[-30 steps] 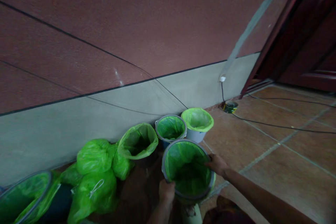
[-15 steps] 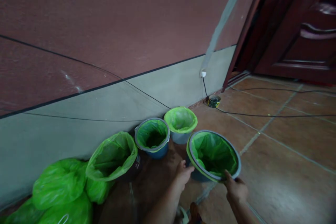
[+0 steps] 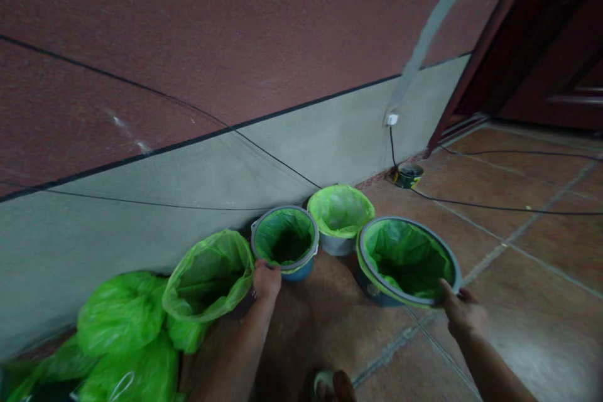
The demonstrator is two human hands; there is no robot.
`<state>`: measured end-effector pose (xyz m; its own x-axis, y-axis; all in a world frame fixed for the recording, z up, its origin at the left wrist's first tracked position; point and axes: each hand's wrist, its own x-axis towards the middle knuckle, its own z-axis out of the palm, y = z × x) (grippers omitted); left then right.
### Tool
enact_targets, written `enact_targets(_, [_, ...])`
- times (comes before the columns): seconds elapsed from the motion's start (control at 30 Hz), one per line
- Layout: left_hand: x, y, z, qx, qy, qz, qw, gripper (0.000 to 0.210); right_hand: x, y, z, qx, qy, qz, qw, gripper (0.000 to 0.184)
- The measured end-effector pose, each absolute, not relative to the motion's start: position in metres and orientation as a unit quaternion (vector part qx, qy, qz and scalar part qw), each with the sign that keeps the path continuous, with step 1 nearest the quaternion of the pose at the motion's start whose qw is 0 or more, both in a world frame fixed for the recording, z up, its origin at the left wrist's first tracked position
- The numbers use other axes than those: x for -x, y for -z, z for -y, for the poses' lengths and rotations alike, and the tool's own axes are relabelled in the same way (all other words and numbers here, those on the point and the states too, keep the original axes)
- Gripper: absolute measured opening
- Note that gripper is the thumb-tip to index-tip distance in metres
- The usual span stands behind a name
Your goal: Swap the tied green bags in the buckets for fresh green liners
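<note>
My right hand (image 3: 464,311) is closed on the near right rim of a dark bucket with a grey rim (image 3: 456,264), its thumb at the green liner inside. The bucket leans a little on the floor. My left hand (image 3: 267,279) reaches to the near left edge of a smaller blue bucket (image 3: 299,272), fingers bent at its grey rim; they are partly hidden. Just left of that hand stands a dark bin (image 3: 245,306) with a light green bag (image 3: 174,308) folded over its mouth. A pale bucket (image 3: 339,246), also lined in green, stands behind.
Several tied green bags (image 3: 122,314) lie by the wall at left. A small dark tin (image 3: 409,176) stands beneath a white plug (image 3: 392,119), and black cables (image 3: 494,204) cross the tiled floor. A dark red door (image 3: 556,75) is at right. My shoe (image 3: 343,386) shows below.
My left hand has left the grey-rimmed bucket and moved left to the blue bucket. My right hand stays on its rim. The view has shifted slightly.
</note>
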<state>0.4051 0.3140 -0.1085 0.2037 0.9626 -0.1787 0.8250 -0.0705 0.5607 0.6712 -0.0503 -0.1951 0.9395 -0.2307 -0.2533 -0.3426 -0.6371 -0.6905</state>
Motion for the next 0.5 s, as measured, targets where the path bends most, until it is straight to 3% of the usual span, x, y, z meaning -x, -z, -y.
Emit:
enact_targets(0.1, [-0.402,0.105,-0.318,-0.822,-0.07,-0.544,0.151,0.039,-0.657,0.186,0.057,0.904,-0.014,-0.207,0.374,0.07])
enact_targets(0.2, [-0.4,0.102,-0.32,-0.909,0.024,-0.411,0.066,0.03,-0.613,0.177,0.044,0.905,0.064,-0.178,0.381,0.057])
enact_targets(0.33, [-0.404,0.098,-0.333,-0.949,0.126,-0.283,0.053,0.027,-0.543,0.156,-0.03,0.863,-0.032,0.156,0.48,0.038])
enact_targets(0.4, [-0.406,0.095,-0.341,-0.959,0.151,-0.234,0.046,0.027,-0.522,0.14,-0.083,0.819,-0.059,0.355,0.447,0.028])
enact_targets(0.5, [-0.41,0.091,-0.35,-0.965,0.17,-0.194,0.046,0.028,-0.513,0.115,-0.159,0.775,-0.079,0.536,0.325,0.031])
